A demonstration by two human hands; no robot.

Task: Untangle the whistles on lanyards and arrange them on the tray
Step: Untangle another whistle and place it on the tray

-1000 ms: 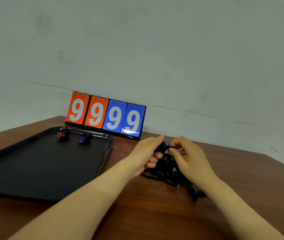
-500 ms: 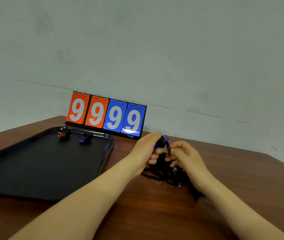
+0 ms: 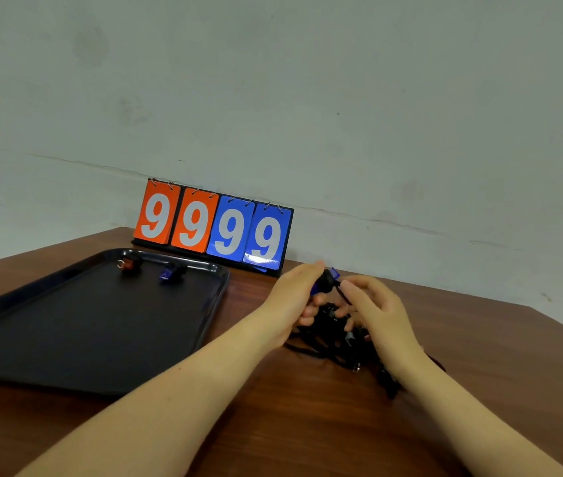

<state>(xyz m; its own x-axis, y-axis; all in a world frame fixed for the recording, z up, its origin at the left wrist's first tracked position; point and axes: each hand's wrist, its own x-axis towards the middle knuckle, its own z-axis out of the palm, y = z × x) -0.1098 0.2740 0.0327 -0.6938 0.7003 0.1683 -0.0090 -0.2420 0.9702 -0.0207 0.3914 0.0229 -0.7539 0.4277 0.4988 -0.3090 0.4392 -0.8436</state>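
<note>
**Head view: both hands at the lanyard tangle, two whistles on the tray**

Head camera looked down on a brown table. At about 4 o'clock from the frame's centre, the left hand had its fingers curled around a blue whistle, lifted just above the table. The right hand sat just beside it at 3 o'clock, its fingers bent down into the tangle of black lanyards; whether they pinched a cord could not be told. The tangle lay on the table under and between both hands, with loose cords trailing toward 5 o'clock past the right wrist.

At 9 o'clock from the hands lay a black tray. Near its far rim rested a red whistle and, just at 3 o'clock of it, a second blue whistle, the two apart. Beyond the tray, at 12 o'clock, a scoreboard stood against the wall, showing 9 on two orange and two blue cards.
</note>
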